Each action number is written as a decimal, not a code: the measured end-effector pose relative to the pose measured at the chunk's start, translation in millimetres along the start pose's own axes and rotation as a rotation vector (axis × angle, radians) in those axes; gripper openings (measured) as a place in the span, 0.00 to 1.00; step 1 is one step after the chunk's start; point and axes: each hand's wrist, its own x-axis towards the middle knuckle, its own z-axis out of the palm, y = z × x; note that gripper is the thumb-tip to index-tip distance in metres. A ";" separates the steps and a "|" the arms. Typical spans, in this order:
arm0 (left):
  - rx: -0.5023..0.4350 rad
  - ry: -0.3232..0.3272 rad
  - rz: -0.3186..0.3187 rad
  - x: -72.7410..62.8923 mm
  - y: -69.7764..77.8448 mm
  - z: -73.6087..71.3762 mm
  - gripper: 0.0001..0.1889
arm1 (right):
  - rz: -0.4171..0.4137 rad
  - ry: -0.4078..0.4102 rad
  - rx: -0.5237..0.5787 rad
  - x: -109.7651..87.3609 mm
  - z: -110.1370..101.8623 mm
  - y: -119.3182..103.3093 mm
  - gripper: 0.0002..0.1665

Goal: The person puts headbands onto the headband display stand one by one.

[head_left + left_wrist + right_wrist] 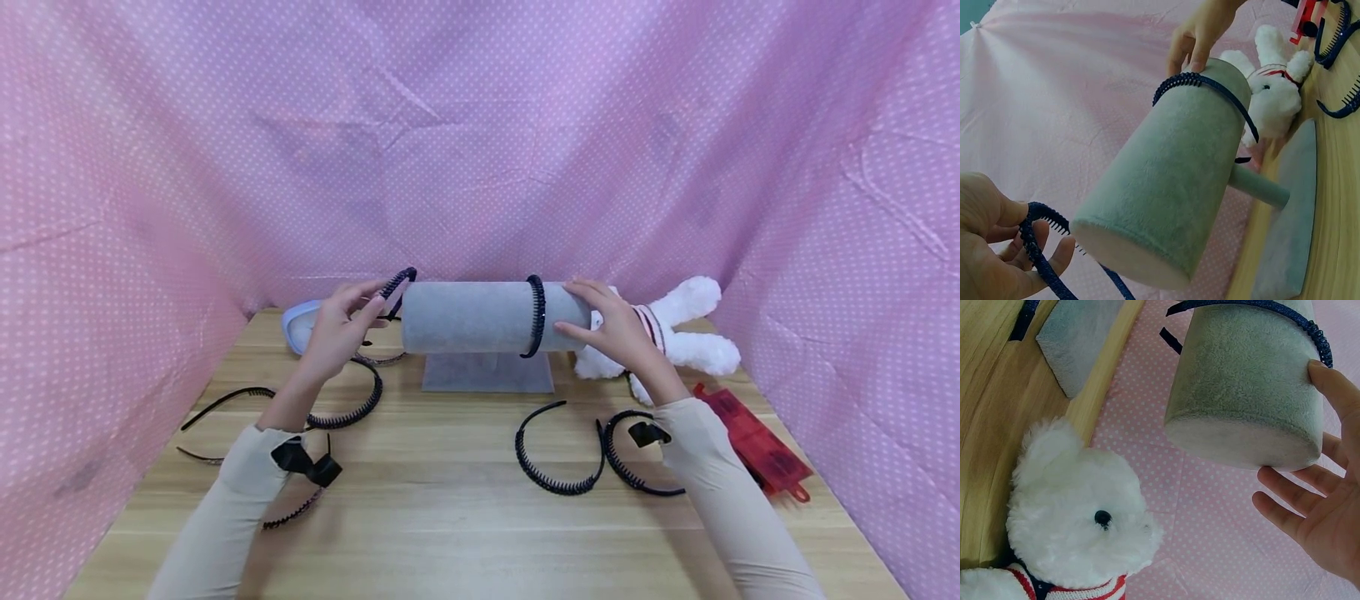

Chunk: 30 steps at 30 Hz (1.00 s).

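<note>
A grey velvet cylinder display stand (468,317) lies level on its base, with one dark toothed headband (537,317) around its right part. At the cylinder's left end, my left hand (341,329) pinches another dark toothed headband (1036,250) between thumb and fingers; its band reaches past the cylinder's end in the left wrist view. My right hand (611,329) is at the cylinder's right end. In the right wrist view its thumb touches the fabric near the fitted headband, while the other fingers spread, nearly straight, beside the end face.
A white plush toy (693,329) with a striped band lies right of the stand, a red box (757,442) in front of it. Headbands (558,487) lie at front right, and several more (348,421) at left. A pale blue-rimmed object (300,325) stands behind my left hand.
</note>
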 end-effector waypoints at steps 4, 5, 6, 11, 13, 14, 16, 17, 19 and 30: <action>0.034 -0.002 -0.007 1.5 -2.7 9.6 0.20 | 0.000 0.003 0.001 -0.1 0.3 0.3 0.40; 0.044 -0.005 -0.006 1.6 -3.6 11.6 0.20 | 0.001 0.002 0.001 -0.1 0.6 0.6 0.40; 0.061 -0.007 -0.005 1.4 -4.6 13.5 0.20 | 0.003 0.002 0.003 0.1 0.6 0.4 0.40; 0.142 -0.004 0.005 1.1 -10.6 19.7 0.20 | 0.002 0.004 0.009 0.0 0.7 0.1 0.40; 0.189 0.000 0.011 1.3 -12.8 20.6 0.19 | -0.001 0.005 0.006 -0.3 0.8 0.5 0.40; 0.208 0.002 0.015 1.5 -13.4 21.0 0.19 | -0.001 0.005 0.004 -0.4 0.8 0.7 0.40; 0.256 0.001 0.029 1.8 -13.9 20.9 0.19 | 0.000 0.005 0.001 -0.7 0.9 0.9 0.40; 0.271 -0.001 0.037 2.4 -14.2 20.6 0.19 | 0.002 0.003 0.001 -0.8 0.9 1.0 0.40; 0.301 -0.016 0.055 3.2 -14.4 19.3 0.20 | 0.003 0.002 -0.001 -0.9 0.8 1.0 0.40; 0.432 -0.233 0.266 21.8 -15.1 5.0 0.30 | 0.002 0.002 -0.002 0.0 0.9 0.3 0.41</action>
